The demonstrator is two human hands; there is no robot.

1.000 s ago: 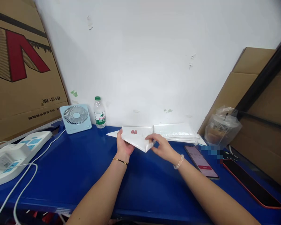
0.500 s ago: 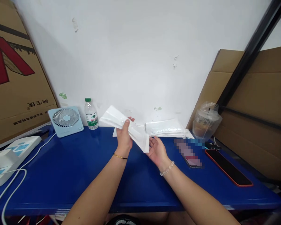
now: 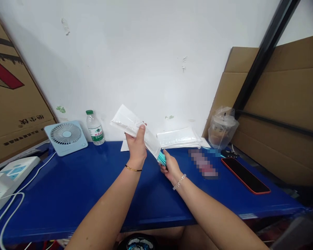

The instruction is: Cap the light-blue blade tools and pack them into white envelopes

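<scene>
My left hand grips a long white packet, thumb on top and fingers mostly hidden behind it. The packet is held aslant above the table, its near end low and to the right. From that end sticks out a teal bundle with pale stripes, like stacked thin layers; its kind cannot be made out. My right hand is closed on the bundle, thumb above and fingers below. Behind my hands, several flat white packets lie stacked against the wall.
On the blue table stand a light-blue fan and a water bottle at back left. A power strip with white cables lies left. To the right are a bagged drink cup, a blurred-out phone-like item and a red-edged phone.
The teal bundle now shows at the packet's lower end, and my right hand has closed on it; before, that hand was open beside the packet. The view has shifted slightly right.
</scene>
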